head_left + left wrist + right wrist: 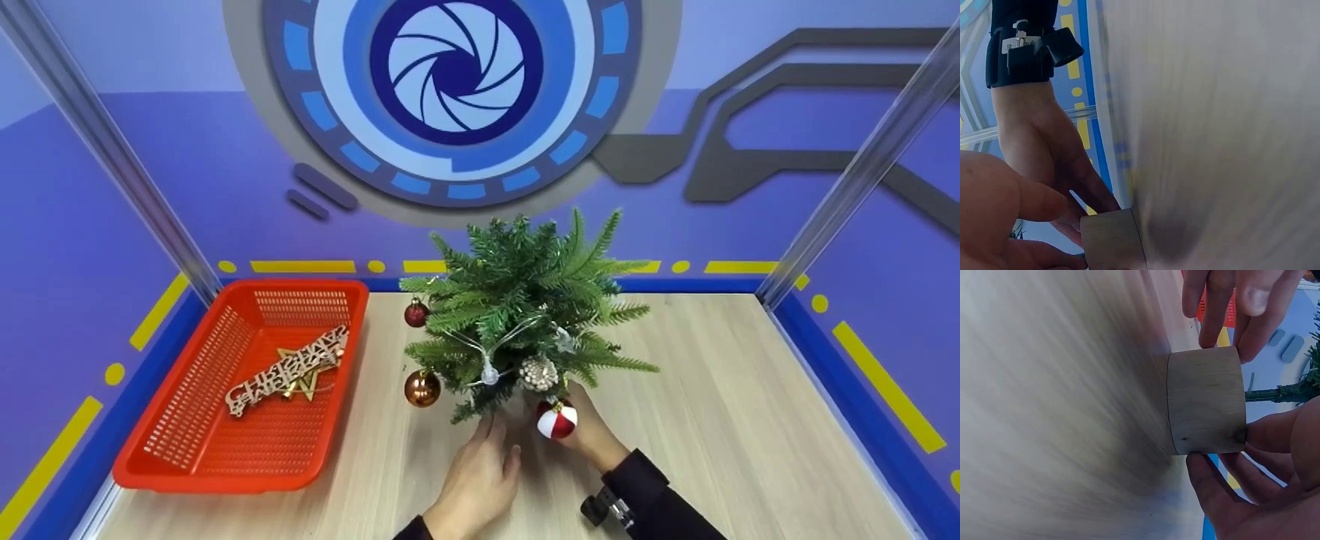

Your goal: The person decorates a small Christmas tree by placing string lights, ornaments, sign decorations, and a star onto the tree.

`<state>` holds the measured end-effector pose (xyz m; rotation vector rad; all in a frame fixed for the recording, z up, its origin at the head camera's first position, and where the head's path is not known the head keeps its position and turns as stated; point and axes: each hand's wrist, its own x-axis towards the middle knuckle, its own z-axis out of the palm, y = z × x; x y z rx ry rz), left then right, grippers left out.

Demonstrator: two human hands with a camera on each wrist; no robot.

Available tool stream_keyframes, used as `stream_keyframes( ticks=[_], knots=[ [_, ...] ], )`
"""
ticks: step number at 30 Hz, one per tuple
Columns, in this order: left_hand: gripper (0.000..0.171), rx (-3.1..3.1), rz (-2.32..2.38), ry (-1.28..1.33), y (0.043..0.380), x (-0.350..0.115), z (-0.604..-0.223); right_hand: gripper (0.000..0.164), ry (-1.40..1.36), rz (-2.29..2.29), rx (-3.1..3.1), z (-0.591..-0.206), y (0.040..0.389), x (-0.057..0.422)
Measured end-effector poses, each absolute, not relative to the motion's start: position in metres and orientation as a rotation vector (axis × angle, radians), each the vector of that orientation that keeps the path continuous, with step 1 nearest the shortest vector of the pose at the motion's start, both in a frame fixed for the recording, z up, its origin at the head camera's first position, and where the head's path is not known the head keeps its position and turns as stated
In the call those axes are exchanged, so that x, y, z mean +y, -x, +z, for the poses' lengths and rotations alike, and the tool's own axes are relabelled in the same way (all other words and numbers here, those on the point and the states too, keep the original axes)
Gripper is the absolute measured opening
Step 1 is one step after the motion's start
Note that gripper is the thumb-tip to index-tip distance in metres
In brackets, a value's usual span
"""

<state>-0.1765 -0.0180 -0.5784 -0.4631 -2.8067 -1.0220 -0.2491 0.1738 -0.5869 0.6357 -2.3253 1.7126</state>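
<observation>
A small artificial Christmas tree (517,300) stands upright, hung with several baubles and a string of clear lights. Its round wooden base (1207,402) shows in both wrist views, but the branches hide it in the head view. With thumb and fingers about one side, my right hand (592,439) grips this base. My left hand (480,476) touches the opposite side with extended fingers, its thumb held apart. A red-and-white bauble (557,420) hangs in front of the right hand. A copper bauble (422,388) and a dark red bauble (416,313) hang at the left.
A red plastic basket (326,442) stands left of the tree on the wood-grain table (712,390). Inside lie a wooden lettered sign (289,371) and a gold star (306,386). Printed blue-purple panels (172,165) with metal posts surround the table at the back and sides.
</observation>
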Motion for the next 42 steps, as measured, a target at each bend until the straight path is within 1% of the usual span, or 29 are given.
stream_keyframes(
  ticks=[2,4,6,7,9,12,14,17,21,24,26,29,31,34,39,41,42],
  knots=[
    [0.053,-2.807,-1.025,0.474,0.178,-0.02,-0.579,0.05,-0.612,1.507,-2.425,-0.586,0.246,0.175],
    [0.052,-2.817,-1.03,0.49,0.179,-0.023,-0.579,0.06,-0.549,1.179,-2.531,-0.585,0.244,0.174],
    [0.056,-2.834,-1.043,0.503,0.18,-0.026,-0.578,0.056,-0.47,1.175,-2.643,-0.583,0.243,0.172],
    [0.058,-2.843,-1.051,0.511,0.181,-0.027,-0.578,0.051,-0.428,1.188,-2.689,-0.582,0.243,0.17],
    [0.06,-2.847,-1.048,0.536,0.183,-0.03,-0.577,0.032,-0.388,1.202,-2.73,-0.582,0.244,0.168],
    [0.057,-2.824,-1.069,0.575,0.186,-0.033,-0.578,0.019,-0.39,1.198,-2.724,-0.584,0.244,0.165],
    [0.052,-2.797,-1.081,0.607,0.19,-0.036,-0.579,0.019,-0.384,1.237,-2.698,-0.585,0.245,0.163],
    [0.053,-2.775,-1.091,0.649,0.195,-0.041,-0.58,0.024,-0.32,1.316,-2.673,-0.583,0.243,0.159],
    [0.071,-2.786,-1.071,0.698,0.202,-0.049,-0.582,0.03,-0.267,1.274,-2.699,-0.58,0.239,0.156],
    [0.079,-2.782,-1.094,0.715,0.205,-0.054,-0.583,0.028,-0.221,1.278,-2.758,-0.578,0.234,0.155],
    [0.08,-2.774,-1.112,0.706,0.207,-0.056,-0.584,0.033,-0.182,1.342,-2.781,-0.577,0.229,0.154],
    [0.079,-2.767,-1.09,0.687,0.208,-0.058,-0.584,0.046,-0.152,1.406,-2.77,-0.574,0.222,0.153],
    [0.075,-2.768,-1.064,0.67,0.208,-0.058,-0.584,0.052,-0.166,1.339,-2.756,-0.574,0.219,0.152],
    [0.068,-2.77,-1.021,0.647,0.205,-0.059,-0.585,0.049,-0.21,1.21,-2.708,-0.574,0.217,0.152],
    [0.045,-2.821,-0.997,0.584,0.193,-0.056,-0.583,0.046,-0.331,1.167,-2.649,-0.579,0.216,0.157],
    [0.042,-2.872,-1.016,0.551,0.186,-0.053,-0.581,0.042,-0.412,1.085,-2.619,-0.582,0.217,0.161],
    [0.043,-2.899,-1.027,0.541,0.183,-0.051,-0.58,0.04,-0.458,1.02,-2.603,-0.582,0.218,0.163]
  ],
)
